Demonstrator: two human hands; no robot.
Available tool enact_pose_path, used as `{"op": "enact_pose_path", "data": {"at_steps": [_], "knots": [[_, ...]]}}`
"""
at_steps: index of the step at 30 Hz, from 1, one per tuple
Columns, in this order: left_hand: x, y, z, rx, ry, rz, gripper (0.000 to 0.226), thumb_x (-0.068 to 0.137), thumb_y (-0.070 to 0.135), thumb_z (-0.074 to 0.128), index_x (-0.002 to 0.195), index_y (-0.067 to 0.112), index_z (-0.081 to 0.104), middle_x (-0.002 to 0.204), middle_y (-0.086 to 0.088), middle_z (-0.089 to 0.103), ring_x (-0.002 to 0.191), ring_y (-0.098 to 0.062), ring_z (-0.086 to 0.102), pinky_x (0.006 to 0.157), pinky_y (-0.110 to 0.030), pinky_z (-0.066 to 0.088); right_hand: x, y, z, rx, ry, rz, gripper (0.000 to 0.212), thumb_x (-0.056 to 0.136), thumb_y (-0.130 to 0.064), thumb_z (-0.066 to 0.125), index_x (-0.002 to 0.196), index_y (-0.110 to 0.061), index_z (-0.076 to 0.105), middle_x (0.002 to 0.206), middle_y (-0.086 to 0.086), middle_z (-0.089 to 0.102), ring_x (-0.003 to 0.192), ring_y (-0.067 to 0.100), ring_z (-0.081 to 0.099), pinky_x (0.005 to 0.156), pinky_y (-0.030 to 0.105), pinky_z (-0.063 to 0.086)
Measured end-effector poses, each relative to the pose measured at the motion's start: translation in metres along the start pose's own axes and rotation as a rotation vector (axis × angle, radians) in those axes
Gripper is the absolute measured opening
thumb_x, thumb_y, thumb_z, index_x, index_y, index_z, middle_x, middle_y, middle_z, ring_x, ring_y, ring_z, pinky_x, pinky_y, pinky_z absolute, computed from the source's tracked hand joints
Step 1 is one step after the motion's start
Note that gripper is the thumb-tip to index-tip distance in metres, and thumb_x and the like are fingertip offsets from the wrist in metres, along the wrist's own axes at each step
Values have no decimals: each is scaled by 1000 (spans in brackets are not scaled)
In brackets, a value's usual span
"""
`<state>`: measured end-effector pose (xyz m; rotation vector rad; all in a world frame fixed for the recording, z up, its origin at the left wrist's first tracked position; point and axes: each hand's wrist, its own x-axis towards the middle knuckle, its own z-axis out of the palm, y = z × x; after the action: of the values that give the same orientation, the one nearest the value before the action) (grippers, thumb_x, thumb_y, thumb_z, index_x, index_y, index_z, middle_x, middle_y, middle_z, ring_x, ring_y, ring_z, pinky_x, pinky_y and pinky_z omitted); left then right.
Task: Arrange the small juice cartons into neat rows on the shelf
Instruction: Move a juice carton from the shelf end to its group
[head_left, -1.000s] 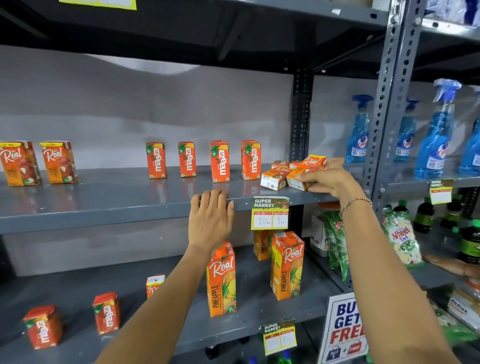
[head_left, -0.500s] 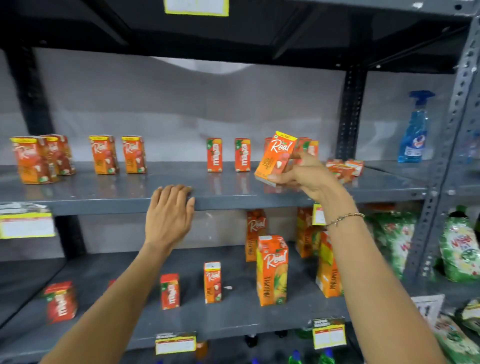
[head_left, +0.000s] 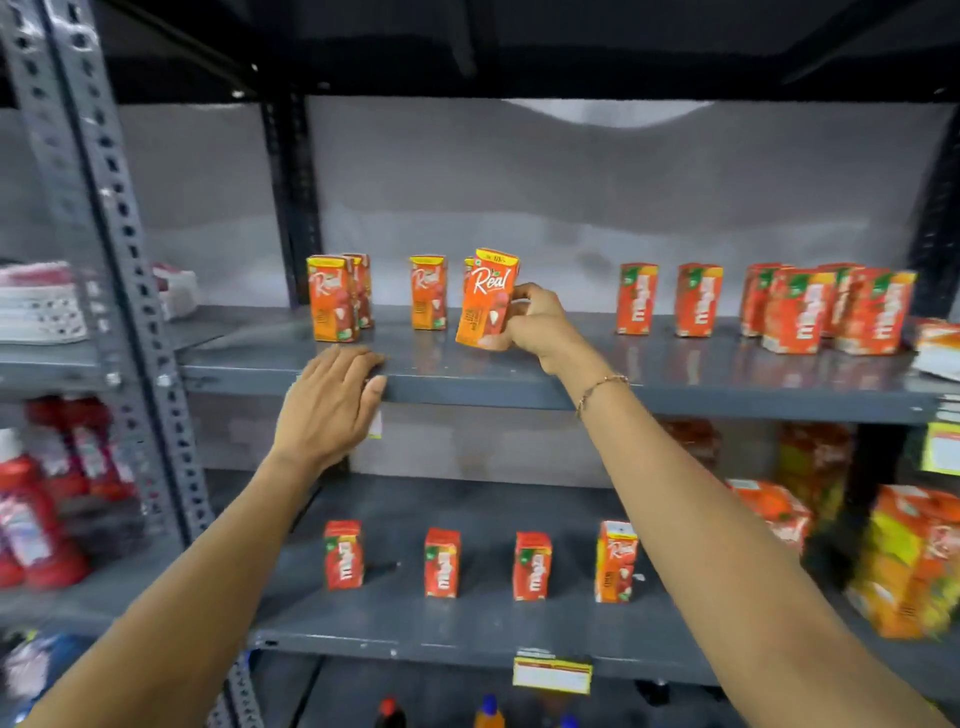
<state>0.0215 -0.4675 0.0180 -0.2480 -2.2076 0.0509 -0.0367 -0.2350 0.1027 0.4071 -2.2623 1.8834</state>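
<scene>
My right hand (head_left: 530, 327) grips a small orange Real carton (head_left: 485, 299), tilted, its base just above the upper grey shelf (head_left: 519, 379). Another carton stands partly hidden right behind it. To its left stand a single Real carton (head_left: 428, 292) and a pair of Real cartons (head_left: 335, 297). Several red Maaza cartons (head_left: 698, 300) stand to the right along the same shelf. My left hand (head_left: 332, 402) lies flat on the shelf's front edge, holding nothing.
The lower shelf (head_left: 467, 623) carries three small Maaza cartons (head_left: 441, 563) and one Real carton (head_left: 615, 561) in a row. Large juice cartons (head_left: 909, 561) stand at the lower right. A perforated steel upright (head_left: 104, 260) and red bottles (head_left: 47, 499) are on the left.
My right hand has carried the Real carton leftwards along the upper shelf to the group of Real cartons. My left hand slid left along the shelf edge. The view panned left.
</scene>
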Motion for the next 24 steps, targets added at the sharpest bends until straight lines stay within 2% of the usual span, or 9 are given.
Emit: {"op": "enact_pose_path", "data": {"at_steps": [2, 4, 10, 16, 24], "knots": [[-4, -21, -1, 2, -13, -15, 45, 96, 34, 29, 108, 6, 63, 103, -11, 67, 94, -33, 62, 88, -35, 37, 16, 1, 27, -38, 3, 14, 63, 63, 18, 72, 119, -6, 54, 118, 13, 66, 102, 23, 60, 83, 31, 53], [-8, -42, 0, 26, -11, -35, 45, 96, 34, 29, 108, 6, 63, 103, -11, 67, 94, -33, 62, 86, -35, 36, 30, 1, 51, -70, -9, 32, 62, 63, 17, 72, 116, -10, 55, 121, 12, 65, 111, 26, 60, 91, 36, 52], [-15, -76, 8, 67, 20, -57, 47, 97, 33, 25, 107, 7, 63, 104, -9, 66, 93, -31, 61, 84, -36, 35, 54, -6, 102, -214, -29, 33, 67, 70, 12, 70, 129, -12, 49, 127, 8, 62, 119, 26, 56, 100, 38, 49], [-14, -78, 15, 75, 106, -39, 40, 94, 27, 30, 100, 7, 65, 98, -9, 65, 80, -30, 60, 79, -34, 33, 60, -10, 123, -307, -41, 41, 76, 73, 7, 73, 137, -18, 41, 134, 6, 56, 123, 28, 53, 97, 43, 51], [-16, -81, 14, 72, 68, -14, 44, 96, 29, 27, 105, 7, 64, 101, -8, 65, 86, -28, 60, 84, -33, 34, 54, -9, 123, -377, -75, 28, 82, 76, -2, 74, 143, -18, 32, 139, 6, 51, 131, 26, 47, 107, 42, 42]]}}
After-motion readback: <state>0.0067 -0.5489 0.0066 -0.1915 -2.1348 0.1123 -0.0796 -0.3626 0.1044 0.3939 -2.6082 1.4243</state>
